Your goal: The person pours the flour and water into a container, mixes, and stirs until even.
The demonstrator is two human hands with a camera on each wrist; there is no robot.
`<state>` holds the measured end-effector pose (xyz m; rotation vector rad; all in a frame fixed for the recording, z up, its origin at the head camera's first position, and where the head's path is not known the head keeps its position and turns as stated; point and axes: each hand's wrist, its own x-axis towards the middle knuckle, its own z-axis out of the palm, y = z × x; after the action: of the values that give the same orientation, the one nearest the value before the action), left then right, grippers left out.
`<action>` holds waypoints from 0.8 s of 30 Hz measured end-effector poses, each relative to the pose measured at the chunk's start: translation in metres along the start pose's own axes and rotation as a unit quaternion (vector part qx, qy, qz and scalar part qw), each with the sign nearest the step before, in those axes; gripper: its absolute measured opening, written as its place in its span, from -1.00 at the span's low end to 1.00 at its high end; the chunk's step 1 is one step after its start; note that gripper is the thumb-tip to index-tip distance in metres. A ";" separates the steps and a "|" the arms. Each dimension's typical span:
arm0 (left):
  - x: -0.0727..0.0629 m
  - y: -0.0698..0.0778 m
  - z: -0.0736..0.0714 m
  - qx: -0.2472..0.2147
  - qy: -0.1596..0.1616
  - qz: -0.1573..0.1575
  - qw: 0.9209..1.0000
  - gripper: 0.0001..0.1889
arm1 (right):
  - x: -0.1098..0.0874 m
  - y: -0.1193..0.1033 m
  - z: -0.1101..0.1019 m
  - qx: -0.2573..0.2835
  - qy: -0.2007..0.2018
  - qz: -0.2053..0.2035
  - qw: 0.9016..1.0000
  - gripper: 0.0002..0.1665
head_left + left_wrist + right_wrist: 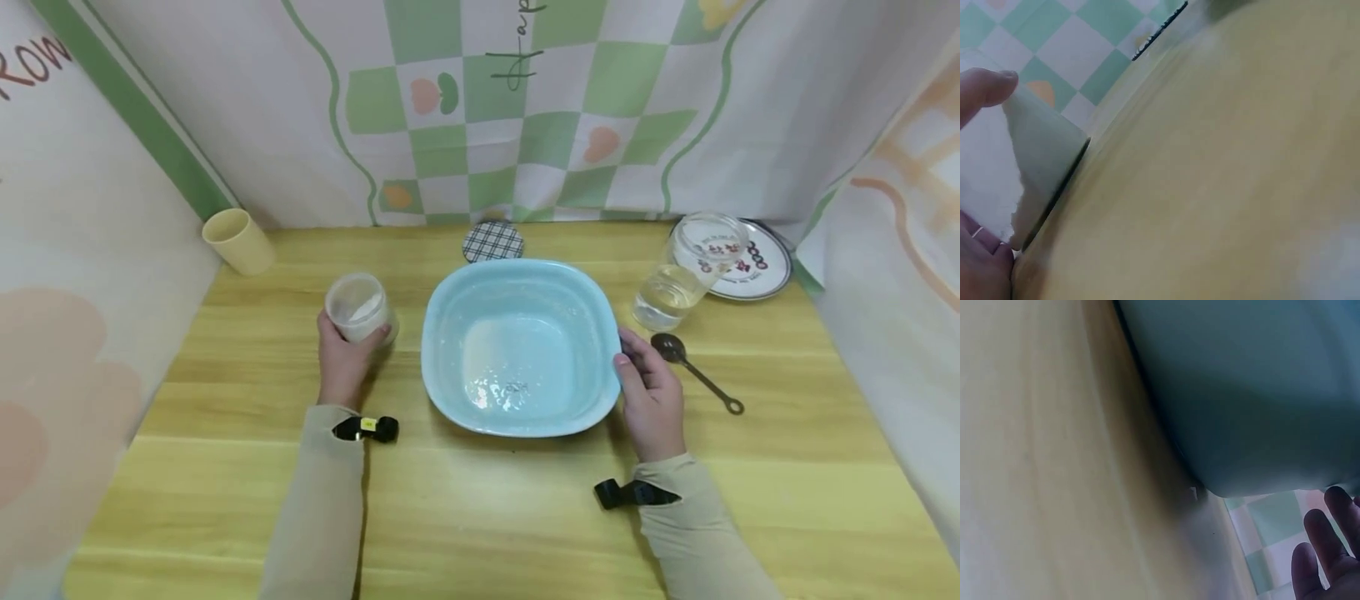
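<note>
My left hand (pixel 347 358) grips a clear, open-topped jar (pixel 362 304) with white powder inside, left of the basin. In the left wrist view the jar (pixel 1047 162) has its base at the tabletop, with the thumb across its side. A light blue basin (pixel 517 421) stands in the middle, its floor shiny and wet-looking. At the basin's right rim, my right hand (pixel 654 400) touches with thumb and fingertips. The right wrist view shows the basin's outer wall (pixel 1254 412) and several loosely extended fingers (pixel 1325 540) near it; the thumb is out of sight there.
Right of the basin stand a glass carafe (pixel 663 298) of clear liquid and a dark brown spoon (pixel 701 379). A patterned plate (pixel 772 271) lies behind the carafe. At the back are a checked round coaster (pixel 492 242) and, far left, a pale yellow cup (pixel 243 243). Fabric walls enclose the wooden table (pixel 487 517).
</note>
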<state>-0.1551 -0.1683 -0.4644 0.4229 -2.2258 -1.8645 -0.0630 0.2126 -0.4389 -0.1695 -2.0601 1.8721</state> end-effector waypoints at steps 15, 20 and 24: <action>-0.016 0.010 -0.030 -0.007 -0.002 0.036 0.999 -0.04 | 0.001 0.002 -0.001 -0.003 -0.001 -0.003 1.000 -0.57; -0.024 0.021 -0.037 0.014 -0.010 0.086 0.996 -0.03 | 0.002 0.003 -0.002 0.005 -0.001 -0.006 1.000 -0.58; -0.031 0.028 -0.039 0.029 -0.013 0.121 0.992 -0.02 | 0.001 0.003 -0.002 0.009 -0.002 -0.002 1.000 -0.57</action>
<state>-0.1151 -0.1890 -0.4286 0.1301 -2.2371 -1.6940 -0.0642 0.2149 -0.4415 -0.1573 -2.0427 1.8902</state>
